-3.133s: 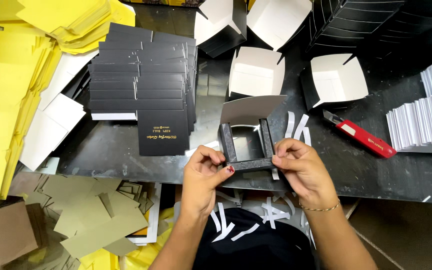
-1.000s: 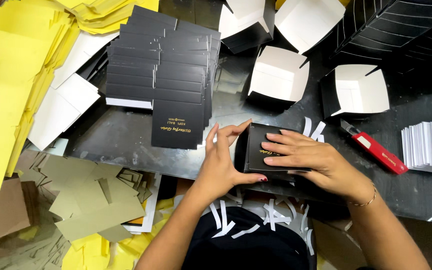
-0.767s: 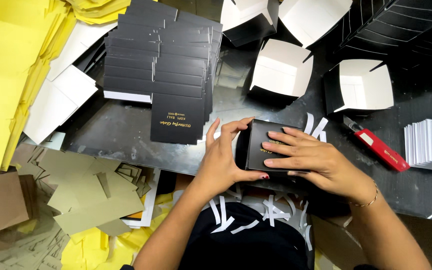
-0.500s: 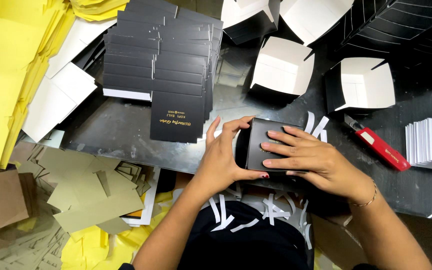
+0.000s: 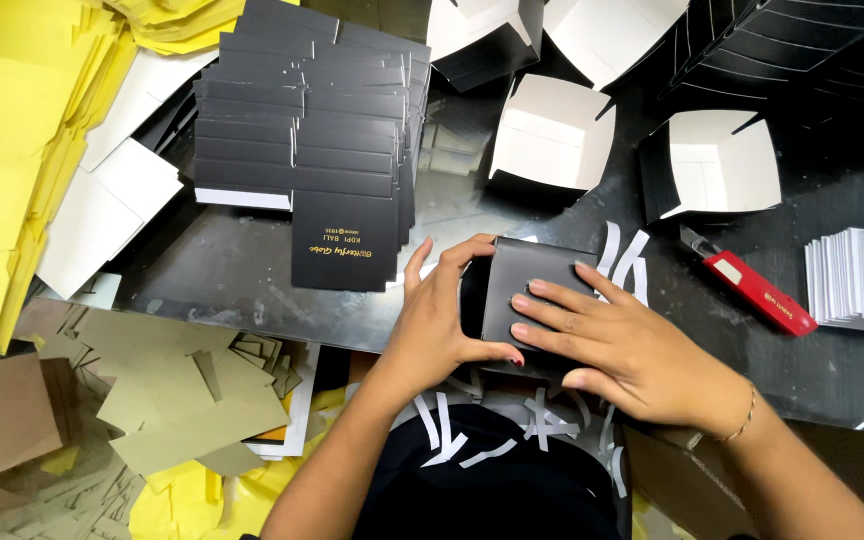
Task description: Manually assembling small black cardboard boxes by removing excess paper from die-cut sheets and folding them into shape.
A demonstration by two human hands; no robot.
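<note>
Pressing flat, the right hand [image 5: 632, 350] hides much of the black box [image 5: 532, 280]; left hand [image 5: 442, 320] fingers clasp its side.

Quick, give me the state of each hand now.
Left hand: curled around the left side of the black box, gripping it.
Right hand: open, fingers flat, pressing on the box's top.
</note>
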